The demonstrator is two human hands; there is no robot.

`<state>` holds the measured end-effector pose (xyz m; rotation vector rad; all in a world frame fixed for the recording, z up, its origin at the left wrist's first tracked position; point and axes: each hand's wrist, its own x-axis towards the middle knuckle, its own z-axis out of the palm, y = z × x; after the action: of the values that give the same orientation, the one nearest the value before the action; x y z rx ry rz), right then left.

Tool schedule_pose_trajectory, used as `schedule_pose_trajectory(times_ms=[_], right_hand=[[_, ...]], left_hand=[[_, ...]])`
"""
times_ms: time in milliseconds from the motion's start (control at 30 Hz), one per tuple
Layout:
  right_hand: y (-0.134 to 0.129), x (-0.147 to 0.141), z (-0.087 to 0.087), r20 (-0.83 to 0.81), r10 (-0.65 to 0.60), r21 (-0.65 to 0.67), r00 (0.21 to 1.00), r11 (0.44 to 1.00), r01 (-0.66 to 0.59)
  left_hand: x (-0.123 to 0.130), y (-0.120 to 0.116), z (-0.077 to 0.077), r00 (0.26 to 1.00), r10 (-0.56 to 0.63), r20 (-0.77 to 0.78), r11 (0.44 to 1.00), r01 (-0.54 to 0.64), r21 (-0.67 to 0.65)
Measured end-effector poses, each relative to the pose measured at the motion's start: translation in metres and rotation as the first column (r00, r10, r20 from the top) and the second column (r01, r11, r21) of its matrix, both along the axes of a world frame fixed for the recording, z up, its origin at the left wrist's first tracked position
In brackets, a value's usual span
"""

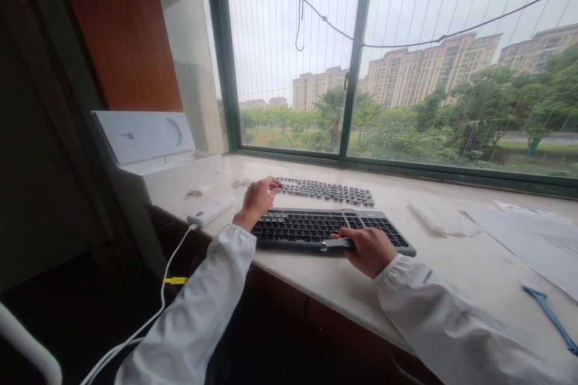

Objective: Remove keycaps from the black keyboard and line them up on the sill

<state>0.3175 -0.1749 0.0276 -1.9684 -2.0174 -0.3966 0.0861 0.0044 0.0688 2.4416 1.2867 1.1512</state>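
A black keyboard [311,227] lies along the front edge of the white counter, many of its key positions bare and several at the upper left capped. Behind it, loose dark keycaps [327,190] are laid out in rows. My left hand [259,200] reaches over the keyboard's left end, thumb and fingers pinched on a dark keycap at the left end of those rows. Closed around a small dark tool with a silver tip [338,245], my right hand [371,249] rests over the keyboard's front right part. The exact kind of tool cannot be made out.
An open white box [180,171] stands at the left. Before it lie a white power strip [211,210] and a white cable [169,271] with a yellow tag. Clear plastic [440,219], papers [528,246] and a blue tool [548,313] lie at the right. Windows rise behind.
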Motion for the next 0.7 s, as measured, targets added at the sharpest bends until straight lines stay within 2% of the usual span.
schedule_pose_trajectory(times_ms=[133, 233, 367, 533, 700], right_hand=[[0.0, -0.004, -0.003, -0.025, 0.031, 0.003, 0.999, 1.0, -0.031], [0.002, -0.001, -0.006, -0.032, 0.053, 0.0, 0.998, 0.999, -0.053], [0.006, 0.005, -0.009, -0.041, 0.055, -0.024, 0.998, 0.998, -0.056], [0.007, 0.009, -0.01, -0.055, 0.091, -0.037, 0.994, 0.995, -0.093], [0.004, 0.003, -0.009, -0.071, 0.14, -0.031, 0.988, 0.989, -0.143]], left_hand=[[0.028, 0.045, 0.016, 0.987, 0.032, -0.154, 0.999, -0.034, -0.009], [0.052, 0.076, 0.018, 0.961, 0.032, -0.275, 0.999, -0.04, -0.024], [0.073, 0.11, 0.017, 0.916, -0.01, -0.402, 0.992, -0.041, -0.118], [0.074, 0.14, 0.022, 0.887, -0.057, -0.458, 0.984, -0.028, -0.176], [0.069, 0.161, 0.024, 0.837, -0.065, -0.544, 0.984, -0.038, -0.175]])
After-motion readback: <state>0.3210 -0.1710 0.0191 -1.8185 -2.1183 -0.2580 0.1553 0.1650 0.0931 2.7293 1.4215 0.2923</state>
